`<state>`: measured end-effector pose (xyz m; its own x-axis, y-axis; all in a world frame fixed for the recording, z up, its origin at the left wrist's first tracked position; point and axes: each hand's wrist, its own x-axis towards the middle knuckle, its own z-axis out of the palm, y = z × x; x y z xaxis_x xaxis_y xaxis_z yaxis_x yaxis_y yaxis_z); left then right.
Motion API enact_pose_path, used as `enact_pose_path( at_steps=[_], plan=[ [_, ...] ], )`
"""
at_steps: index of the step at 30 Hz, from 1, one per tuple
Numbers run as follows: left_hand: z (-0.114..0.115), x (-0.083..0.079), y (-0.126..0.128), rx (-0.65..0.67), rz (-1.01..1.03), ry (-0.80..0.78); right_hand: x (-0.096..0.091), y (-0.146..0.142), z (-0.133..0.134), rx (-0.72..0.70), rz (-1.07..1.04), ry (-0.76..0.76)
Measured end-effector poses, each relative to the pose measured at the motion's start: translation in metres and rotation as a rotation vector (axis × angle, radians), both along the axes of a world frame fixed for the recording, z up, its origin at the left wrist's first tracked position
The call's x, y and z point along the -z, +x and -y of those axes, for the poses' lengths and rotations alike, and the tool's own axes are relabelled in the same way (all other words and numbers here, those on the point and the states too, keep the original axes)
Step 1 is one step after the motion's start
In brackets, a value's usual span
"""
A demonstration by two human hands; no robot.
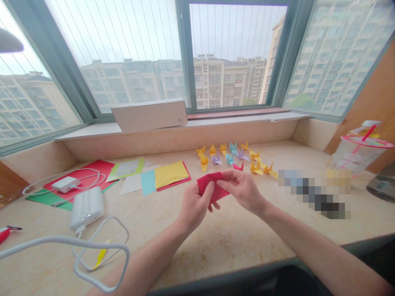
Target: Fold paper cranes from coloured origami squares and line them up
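Observation:
A red sheet of origami paper (219, 195), partly folded, is held in the air above the stone counter. My left hand (197, 197) grips its left side, thumb on the near face and fingers behind. On the right side, my right hand (242, 187) pinches the upper edge between thumb and fingers. Just beyond my hands stand several small folded paper cranes in yellow, purple and blue, among them a yellow crane (204, 163) and a blue crane (230, 159). A red crane (238, 166) is partly hidden behind my right hand.
Left of my hands lies a stack of yellow and red paper (173, 174). Farther left are a white power bank (88, 209), a charger (66, 184) and looping cables. A plastic cup with a straw (354, 152) stands at right. A white box (151, 115) rests on the sill.

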<state>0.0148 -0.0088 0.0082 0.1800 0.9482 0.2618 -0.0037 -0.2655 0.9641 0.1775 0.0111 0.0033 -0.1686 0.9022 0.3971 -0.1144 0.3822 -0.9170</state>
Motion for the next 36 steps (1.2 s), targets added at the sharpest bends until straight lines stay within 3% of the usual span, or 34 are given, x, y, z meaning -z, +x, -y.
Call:
enact_pose_path(
  at_steps=[5,16,22,30,36],
  plan=[
    [0.000,0.000,-0.001,-0.017,0.019,-0.030,0.003,-0.002,0.003,-0.039,0.019,-0.018],
    [0.000,0.003,0.001,-0.017,0.057,-0.015,0.005,-0.004,0.003,0.015,0.049,0.037],
    [0.000,0.003,0.002,-0.100,0.001,0.009,0.011,-0.006,0.005,0.085,0.097,0.167],
    [0.003,0.003,0.000,-0.072,0.035,0.026,0.005,0.002,0.008,0.036,0.274,0.453],
    [0.005,0.000,0.000,-0.029,0.080,0.014,0.010,0.003,0.007,0.000,0.230,0.471]
  ],
)
